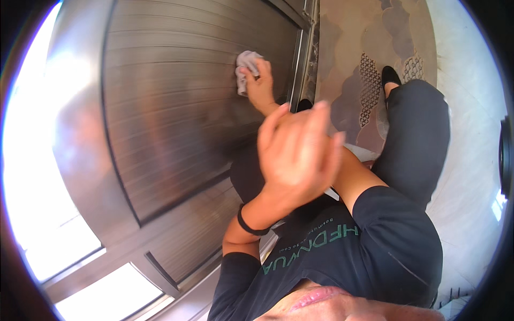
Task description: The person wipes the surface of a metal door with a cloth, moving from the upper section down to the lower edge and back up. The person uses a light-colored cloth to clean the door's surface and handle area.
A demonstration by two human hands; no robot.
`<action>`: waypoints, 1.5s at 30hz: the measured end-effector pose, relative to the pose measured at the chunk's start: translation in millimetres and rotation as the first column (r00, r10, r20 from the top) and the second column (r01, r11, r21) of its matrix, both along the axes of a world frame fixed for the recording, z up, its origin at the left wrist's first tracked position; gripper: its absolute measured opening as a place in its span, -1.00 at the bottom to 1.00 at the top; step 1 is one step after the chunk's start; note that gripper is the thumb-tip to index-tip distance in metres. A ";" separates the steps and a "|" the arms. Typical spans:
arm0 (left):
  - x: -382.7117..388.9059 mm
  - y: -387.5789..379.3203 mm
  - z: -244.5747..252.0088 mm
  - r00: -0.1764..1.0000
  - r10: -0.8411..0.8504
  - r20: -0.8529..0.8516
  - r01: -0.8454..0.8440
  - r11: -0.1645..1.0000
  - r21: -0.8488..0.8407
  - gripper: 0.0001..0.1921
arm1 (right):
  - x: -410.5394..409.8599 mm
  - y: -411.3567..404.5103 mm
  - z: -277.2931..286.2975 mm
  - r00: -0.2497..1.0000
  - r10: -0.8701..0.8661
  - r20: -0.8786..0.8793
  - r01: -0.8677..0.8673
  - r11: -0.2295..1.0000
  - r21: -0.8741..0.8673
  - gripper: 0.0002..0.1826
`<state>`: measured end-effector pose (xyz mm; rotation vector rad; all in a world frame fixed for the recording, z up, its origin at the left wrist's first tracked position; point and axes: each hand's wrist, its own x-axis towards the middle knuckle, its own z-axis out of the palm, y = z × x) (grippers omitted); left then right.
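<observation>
My right hand (262,86) grips a crumpled pale cloth (245,66) against a brown metal door panel (180,100) with fine horizontal grooves. The right forearm passes behind my left hand (299,150), which is raised close to the camera and blurred. Its fingers are apart and nothing shows in them. A dark band (249,224) circles the left wrist. The cloth's underside, where it meets the panel, is hidden.
The metal door frame (76,160) runs down the left, with bright openings beyond it. A patterned floor mat (345,60) lies by the door's edge, under my black shoe (389,75). Pale floor (461,120) extends right. A dark rounded object (505,156) sits at the far-right rim.
</observation>
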<state>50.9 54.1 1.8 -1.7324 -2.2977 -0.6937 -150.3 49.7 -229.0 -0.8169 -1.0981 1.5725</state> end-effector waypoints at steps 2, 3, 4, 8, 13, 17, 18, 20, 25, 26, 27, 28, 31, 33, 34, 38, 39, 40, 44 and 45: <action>-9.2 37.1 -25.9 0.990 -0.130 0.056 0.132 0.991 -0.028 -0.40 | -9.9 1.9 -65.4 0.979 -0.105 0.172 0.110 0.994 -0.025 -0.60; -7.5 52.3 -39.9 0.979 -0.185 0.080 0.186 0.983 -0.001 -0.46 | -11.7 4.0 -99.4 0.959 -0.150 0.241 0.172 0.982 -0.073 -0.65; -8.6 61.7 -51.4 0.969 -0.236 0.076 0.237 0.971 -0.010 -0.49 | -15.0 9.1 -130.8 0.966 -0.076 0.247 0.145 0.951 -0.275 -0.70; -24.3 65.8 -74.3 0.947 -0.088 0.308 0.204 0.907 -0.368 -0.52 | -34.0 32.5 -165.0 0.988 -0.126 0.093 0.155 0.699 -0.698 -0.76; -34.6 59.8 -70.7 0.928 -0.059 0.368 0.165 0.950 -0.264 -0.50 | -28.2 34.8 -70.4 0.983 -0.110 0.150 0.115 0.993 -0.027 -0.74; -43.7 65.0 -77.5 0.931 0.008 0.366 0.156 0.896 -0.415 -0.49 | -17.7 41.5 -80.1 0.995 -0.054 0.078 0.053 0.998 0.021 -0.77; -45.7 67.4 -81.8 0.940 0.013 0.340 0.145 0.888 -0.435 -0.48 | -17.4 46.1 -101.5 0.979 -0.087 0.184 0.102 0.992 -0.072 -0.77; -48.6 71.7 -91.5 0.952 0.012 0.306 0.130 0.889 -0.439 -0.50 | -16.2 53.1 -154.2 0.917 0.043 0.396 0.109 0.930 -0.352 -0.73; -54.8 79.2 -104.3 0.926 -0.041 0.376 0.233 0.845 -0.481 -0.50 | -21.4 37.0 -228.6 0.893 -0.135 0.430 0.285 0.908 -0.306 -0.69; -56.0 80.1 -107.1 0.925 -0.035 0.378 0.228 0.848 -0.479 -0.50 | -22.7 40.1 -232.5 0.889 -0.080 0.450 0.265 0.892 -0.366 -0.68; -57.7 80.8 -110.1 0.924 -0.027 0.382 0.221 0.851 -0.477 -0.50 | -24.7 44.9 -233.2 0.883 -0.136 0.450 0.301 0.899 -0.319 -0.70; -59.8 81.6 -113.9 0.929 -0.021 0.369 0.210 0.852 -0.480 -0.51 | -26.4 54.7 -232.7 0.877 -0.117 0.466 0.297 0.895 -0.334 -0.71; -66.8 84.3 -121.0 0.937 0.013 0.348 0.184 0.832 -0.524 -0.52 | -30.9 90.7 -224.9 0.828 -0.074 0.556 0.260 0.929 -0.263 -0.75; -69.6 87.2 -121.1 0.940 0.001 0.342 0.187 0.836 -0.517 -0.52 | -34.4 96.8 -209.6 0.859 -0.214 0.464 0.345 0.913 -0.219 -0.80; -69.9 88.7 -119.3 0.940 0.002 0.341 0.189 0.830 -0.525 -0.52 | -36.1 95.0 -201.7 0.866 -0.152 0.476 0.289 0.930 -0.227 -0.80; -72.4 99.1 -115.3 0.933 -0.039 0.358 0.237 0.816 -0.527 -0.50 | -36.5 82.8 -180.7 0.962 -0.099 0.253 0.169 0.947 -0.274 -0.67; -72.4 101.3 -115.9 0.933 -0.040 0.358 0.240 0.809 -0.536 -0.50 | -35.3 81.0 -178.4 0.988 -0.038 0.151 0.077 0.963 -0.258 -0.65; -72.7 103.4 -117.0 0.934 -0.039 0.355 0.242 0.801 -0.548 -0.50 | -33.2 84.2 -178.8 0.973 -0.050 0.226 0.110 0.959 -0.260 -0.67; -74.6 109.1 -121.8 0.936 -0.083 0.342 0.264 0.808 -0.527 -0.49 | -29.7 98.4 -176.3 0.930 -0.119 0.348 0.266 0.871 -0.413 -0.68; -74.9 109.5 -121.0 0.934 -0.087 0.346 0.275 0.792 -0.544 -0.49 | -30.5 98.9 -173.7 0.936 -0.095 0.339 0.219 0.912 -0.348 -0.69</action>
